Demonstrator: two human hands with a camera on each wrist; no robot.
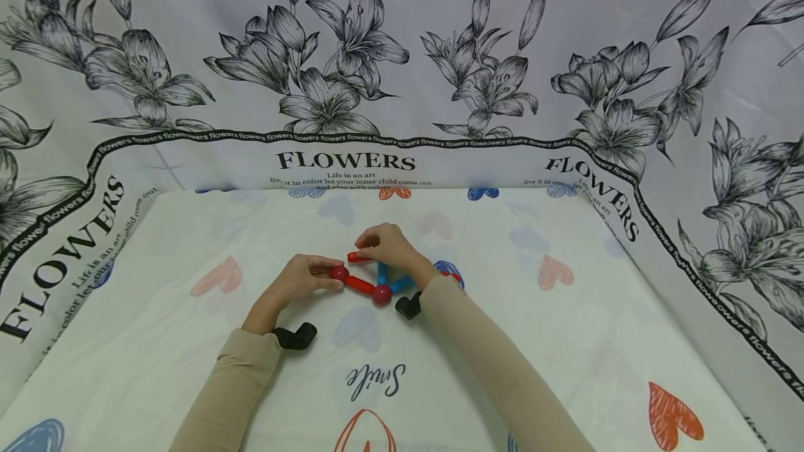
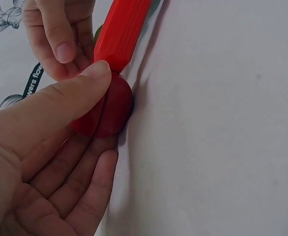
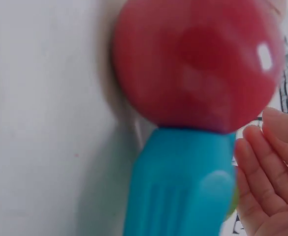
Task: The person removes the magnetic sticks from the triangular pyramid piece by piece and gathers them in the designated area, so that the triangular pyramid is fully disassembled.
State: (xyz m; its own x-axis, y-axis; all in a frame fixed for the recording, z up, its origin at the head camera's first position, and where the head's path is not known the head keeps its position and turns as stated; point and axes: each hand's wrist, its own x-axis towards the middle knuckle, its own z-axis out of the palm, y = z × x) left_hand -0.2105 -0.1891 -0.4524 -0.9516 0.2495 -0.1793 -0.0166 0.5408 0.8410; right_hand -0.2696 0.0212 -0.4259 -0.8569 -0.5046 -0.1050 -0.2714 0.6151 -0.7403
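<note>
In the head view, the left hand point(image 1: 304, 277) pinches a red ball point(image 1: 339, 274) just left of the middle of the patterned tabletop point(image 1: 283, 386). A red rod point(image 1: 360, 285) runs from that ball to a second red ball point(image 1: 381, 294), nearer the person; from there one blue rod point(image 1: 382, 273) points away and another blue rod point(image 1: 400, 284) slants off to the right, partly behind the right forearm. The right hand point(image 1: 389, 248) is bent over the far side of the joined pieces, its fingertips at a short red piece point(image 1: 357, 257); whether it grips that piece cannot be told. Behind stands a white cloth point(image 1: 414, 114) printed with flowers. In the left wrist view, the left thumb lies over the red ball, with fingers beneath it, and the red rod meets the ball beside the thumb tip; the right hand is just beyond. In the right wrist view, the second red ball looms large, joined to a blue rod, a bit of a green thing point(image 3: 232, 202) shows behind, and the right hand's fingers reach in at the edge.
</note>
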